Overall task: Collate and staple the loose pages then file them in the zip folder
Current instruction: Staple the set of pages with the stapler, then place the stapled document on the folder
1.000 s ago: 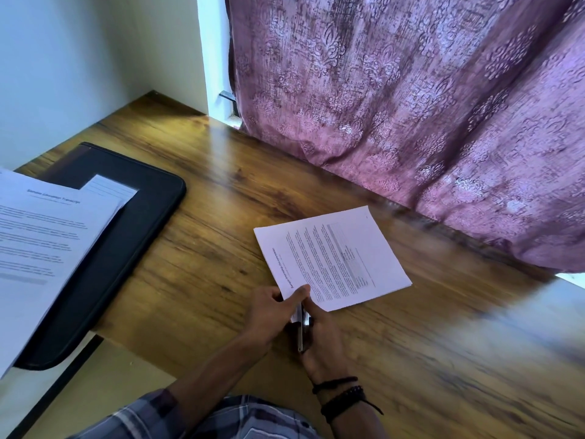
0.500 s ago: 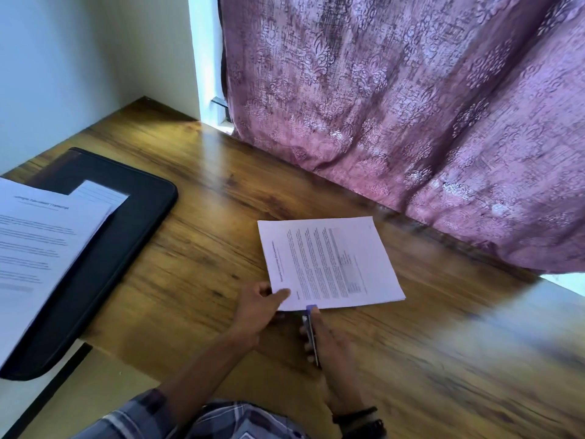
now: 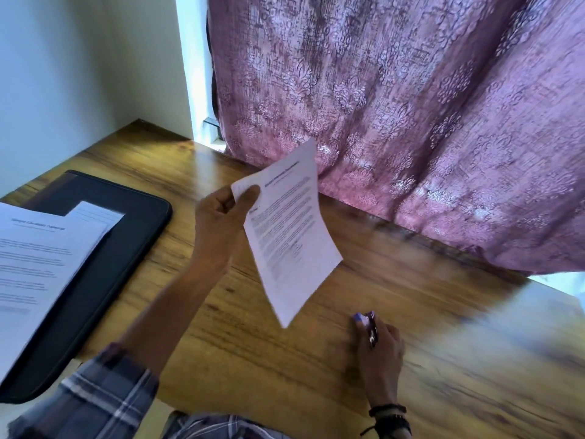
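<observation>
Bare desk (image 3: 427,359) right; zip folder (image 3: 104,270) blocks left.

At the centre of the frame the left hand (image 3: 218,223) pinches the top corner of the pages (image 3: 291,242), which hang tilted, clear of the desk (image 3: 443,359). At lower right the right hand (image 3: 380,350), bracelets (image 3: 389,416) on its wrist, grips a blurred stapler (image 3: 368,324) low on the desk. At left a black folder (image 3: 120,248) lies flat with more sheets (image 3: 41,264) on it, a purple curtain (image 3: 411,106) fills the upper right, and a plaid sleeve (image 3: 104,397) shows at lower left.
</observation>
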### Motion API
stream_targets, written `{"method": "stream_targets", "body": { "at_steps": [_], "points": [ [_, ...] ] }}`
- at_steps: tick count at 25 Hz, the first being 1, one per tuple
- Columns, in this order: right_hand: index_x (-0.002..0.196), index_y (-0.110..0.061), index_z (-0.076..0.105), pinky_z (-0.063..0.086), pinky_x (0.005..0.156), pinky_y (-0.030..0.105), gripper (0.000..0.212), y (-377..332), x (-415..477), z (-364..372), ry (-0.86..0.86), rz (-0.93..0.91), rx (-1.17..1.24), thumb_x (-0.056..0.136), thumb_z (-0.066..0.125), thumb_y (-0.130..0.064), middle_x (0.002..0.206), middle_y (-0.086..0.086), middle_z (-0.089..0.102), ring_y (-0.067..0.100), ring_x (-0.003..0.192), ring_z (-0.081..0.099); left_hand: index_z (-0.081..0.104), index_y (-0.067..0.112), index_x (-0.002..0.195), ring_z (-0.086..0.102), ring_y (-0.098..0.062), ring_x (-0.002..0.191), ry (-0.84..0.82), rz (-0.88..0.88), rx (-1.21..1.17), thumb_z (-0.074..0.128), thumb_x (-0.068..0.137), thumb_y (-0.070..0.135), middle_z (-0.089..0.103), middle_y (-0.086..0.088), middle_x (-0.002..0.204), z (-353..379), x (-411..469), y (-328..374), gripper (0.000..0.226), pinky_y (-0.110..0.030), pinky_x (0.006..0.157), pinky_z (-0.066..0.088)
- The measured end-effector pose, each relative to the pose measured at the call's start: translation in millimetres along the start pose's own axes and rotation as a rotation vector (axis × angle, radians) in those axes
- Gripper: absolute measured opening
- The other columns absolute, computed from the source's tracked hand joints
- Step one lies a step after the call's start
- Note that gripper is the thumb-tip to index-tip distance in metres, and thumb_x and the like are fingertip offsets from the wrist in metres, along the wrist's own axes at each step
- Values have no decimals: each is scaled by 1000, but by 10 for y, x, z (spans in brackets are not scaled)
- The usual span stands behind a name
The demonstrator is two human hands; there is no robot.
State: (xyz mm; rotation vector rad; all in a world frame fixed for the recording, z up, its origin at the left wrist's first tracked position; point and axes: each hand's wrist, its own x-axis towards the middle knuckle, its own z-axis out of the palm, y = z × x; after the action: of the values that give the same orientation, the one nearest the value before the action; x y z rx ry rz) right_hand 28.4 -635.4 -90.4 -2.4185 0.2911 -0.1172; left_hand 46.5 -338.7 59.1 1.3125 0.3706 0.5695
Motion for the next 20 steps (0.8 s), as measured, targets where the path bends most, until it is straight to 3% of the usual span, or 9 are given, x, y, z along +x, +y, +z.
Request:
{"method": "stream_targets", "body": {
  "at_steps": [3, 5, 7, 10, 13, 16, 20],
  "points": [
    [121, -17, 63, 28, 86, 29, 37, 30, 65, -11, -58, -41, -114, 91, 66, -38, 106, 5, 54, 25, 106, 45, 73, 23, 80, 67, -17, 72, -22, 102, -10, 66, 90, 20, 73, -1, 78, 44, 49, 223, 13, -33, 67, 55],
    [125, -16, 58, 28, 92, 30, 49, -20, 126, -45, -77, -80, -157, 85, 70, -41, 119, 9, 55, 29, 115, 45, 71, 15, 83, 67, -22, 73, -81, 163, 15, 65, 91, 22, 73, -9, 81, 37, 31, 331, 12, -39, 68, 56],
    [139, -15, 48, 37, 101, 36, 67, -185, 170, -93, -142, -88, -53, 83, 74, -41, 131, 8, 49, 30, 123, 45, 71, 13, 85, 69, -24, 75, -132, 196, 56, 65, 91, 22, 73, -12, 84, 33, -21, 401, 13, -41, 69, 56],
    [145, -18, 41, 45, 94, 22, 78, -495, 146, -108, -227, -240, 153, 80, 76, -43, 143, -1, 45, 19, 130, 45, 71, 17, 84, 70, -17, 74, -196, 185, 71, 65, 90, 19, 75, 0, 81, 16, -170, 512, 8, -29, 67, 57],
    [131, -32, 48, 46, 96, 25, 56, -772, 59, -115, -348, -386, 348, 83, 75, -39, 131, -19, 57, -6, 120, 53, 70, 16, 83, 69, -11, 70, -207, 202, 103, 64, 89, 17, 74, 5, 76, -76, -310, 627, 9, -23, 63, 55],
    [122, -24, 59, 57, 87, 34, 35, -980, -59, -64, -505, -406, 521, 91, 68, -11, 116, -9, 71, 6, 104, 67, 70, 13, 86, 70, -13, 71, -159, 199, 126, 64, 88, 22, 74, 4, 76, -267, -451, 728, 11, -24, 63, 55],
    [115, -26, 66, 60, 79, 38, 28, -1142, -351, -14, -619, -453, 571, 96, 59, -6, 111, -9, 74, 13, 100, 71, 68, 18, 98, 70, -13, 78, -27, 143, 136, 65, 90, 16, 74, 4, 84, -676, -664, 768, 10, -25, 67, 56]
  ]
}}
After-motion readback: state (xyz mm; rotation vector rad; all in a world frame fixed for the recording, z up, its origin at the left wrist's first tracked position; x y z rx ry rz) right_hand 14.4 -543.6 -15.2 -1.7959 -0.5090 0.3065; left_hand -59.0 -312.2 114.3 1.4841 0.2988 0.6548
